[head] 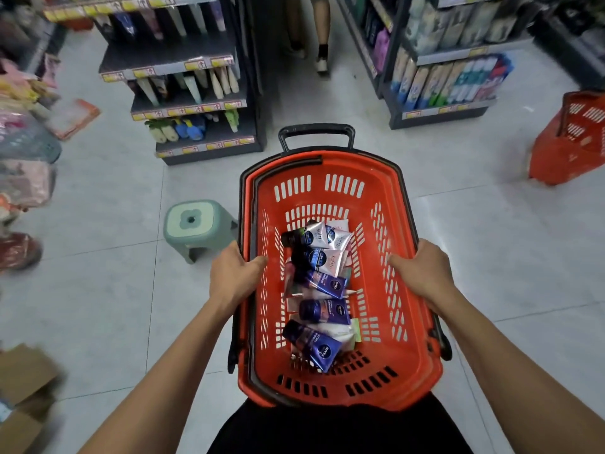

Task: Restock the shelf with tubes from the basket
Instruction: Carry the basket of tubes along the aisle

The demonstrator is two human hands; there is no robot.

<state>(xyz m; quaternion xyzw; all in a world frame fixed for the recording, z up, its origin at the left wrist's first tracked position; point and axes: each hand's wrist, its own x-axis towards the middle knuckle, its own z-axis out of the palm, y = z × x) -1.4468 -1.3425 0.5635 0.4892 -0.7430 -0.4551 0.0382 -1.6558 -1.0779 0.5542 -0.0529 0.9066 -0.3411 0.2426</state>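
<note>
An orange shopping basket [406, 322] with a black handle sits in front of my body, held off the floor. My left hand [234, 273] grips its left rim, thumb over the inside edge. My right hand [422, 270] grips the right rim the same way. Inside lie several tubes: dark blue ones [314, 345] toward me and silver-pink ones [322, 244] farther away. The shelf unit [183, 93] with upright tubes and yellow price tags stands ahead to the left on the floor.
A small green stool [193, 224] stands on the tiled floor left of the basket. Another orange basket [569, 139] sits at the right. A second shelf unit [448, 80] is ahead right. A person's legs [320, 34] stand in the aisle. Cardboard boxes [23, 388] lie at lower left.
</note>
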